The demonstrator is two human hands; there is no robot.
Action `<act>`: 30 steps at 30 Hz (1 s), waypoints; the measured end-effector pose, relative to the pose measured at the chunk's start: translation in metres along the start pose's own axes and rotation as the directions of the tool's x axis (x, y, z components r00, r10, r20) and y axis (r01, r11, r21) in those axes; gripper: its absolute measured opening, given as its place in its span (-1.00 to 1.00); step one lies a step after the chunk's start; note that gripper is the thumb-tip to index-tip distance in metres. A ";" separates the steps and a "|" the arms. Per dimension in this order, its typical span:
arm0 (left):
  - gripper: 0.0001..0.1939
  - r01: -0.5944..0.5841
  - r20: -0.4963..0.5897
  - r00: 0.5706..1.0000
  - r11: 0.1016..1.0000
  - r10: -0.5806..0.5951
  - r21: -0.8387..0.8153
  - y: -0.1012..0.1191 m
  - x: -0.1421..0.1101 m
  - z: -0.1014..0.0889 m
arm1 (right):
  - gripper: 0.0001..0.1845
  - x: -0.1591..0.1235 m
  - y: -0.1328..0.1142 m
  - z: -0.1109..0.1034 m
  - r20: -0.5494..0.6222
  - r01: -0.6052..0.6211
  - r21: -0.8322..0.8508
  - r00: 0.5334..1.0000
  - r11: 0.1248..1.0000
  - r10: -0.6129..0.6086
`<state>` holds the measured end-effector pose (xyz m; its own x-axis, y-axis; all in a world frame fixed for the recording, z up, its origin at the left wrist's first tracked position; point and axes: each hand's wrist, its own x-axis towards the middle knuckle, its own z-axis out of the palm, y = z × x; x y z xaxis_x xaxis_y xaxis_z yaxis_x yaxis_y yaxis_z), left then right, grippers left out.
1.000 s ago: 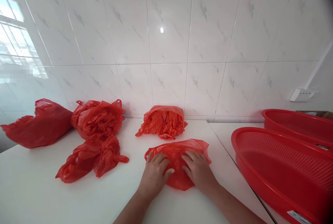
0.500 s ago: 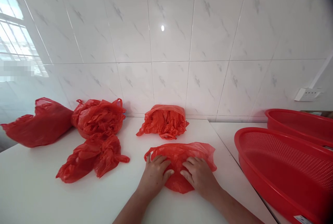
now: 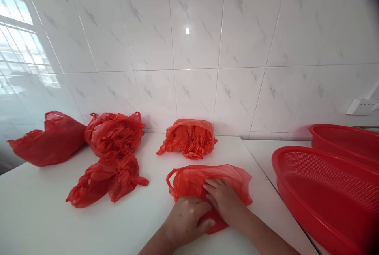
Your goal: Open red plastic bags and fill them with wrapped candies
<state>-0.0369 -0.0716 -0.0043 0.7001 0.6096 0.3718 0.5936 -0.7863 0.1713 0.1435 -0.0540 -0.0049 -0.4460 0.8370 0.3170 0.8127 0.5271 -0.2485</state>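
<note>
A flattened red plastic bag (image 3: 192, 180) lies on the white counter (image 3: 38, 219) in front of me. My left hand (image 3: 186, 219) is curled over the bag's near edge, with the fingers bent and the thumb pressed against the plastic. Just right of it, my right hand (image 3: 225, 201) lies flat on the bag with its fingers stretched out, pressing it down. A handle loop of the bag sticks out at its left end.
A folded stack of red bags (image 3: 188, 138) sits by the tiled wall. Crumpled red bags lie to the left (image 3: 115, 132), (image 3: 106, 178), (image 3: 49, 140). Two red plastic baskets (image 3: 325, 192), (image 3: 346, 142) stand at the right. A wall socket (image 3: 363, 106) is above them.
My left hand has drawn back toward me and curled over the bag's near edge. The bag now spreads wider to the right. My right hand stays pressed on it.
</note>
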 end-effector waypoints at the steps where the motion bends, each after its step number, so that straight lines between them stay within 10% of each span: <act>1: -0.80 0.012 -0.009 1.000 1.000 -0.012 0.003 0.000 0.000 -0.001 | -0.59 -0.001 -0.001 -0.001 -0.014 -0.010 0.001 1.000 1.000 0.010; 14: -0.90 0.095 -0.193 0.975 0.994 -0.105 -0.063 -0.008 0.002 -0.012 | -0.53 -0.003 0.001 0.007 0.130 -0.069 -0.017 0.989 0.997 0.071; 21: -0.65 0.332 -0.460 0.852 0.937 -0.251 0.103 -0.026 -0.007 -0.012 | -0.52 -0.008 0.009 0.016 0.101 -0.058 -0.113 0.992 0.992 0.070; 30: -0.37 0.557 -0.460 0.708 0.824 -0.536 -0.102 -0.044 -0.014 0.007 | -0.52 -0.017 0.007 0.014 0.064 -0.089 -0.175 0.993 0.981 0.102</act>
<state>-0.0696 -0.0449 -0.0234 -0.0048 0.8063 0.5915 0.8386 -0.3189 0.4416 0.1518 -0.0629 -0.0248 -0.3840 0.8941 0.2305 0.9022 0.4164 -0.1122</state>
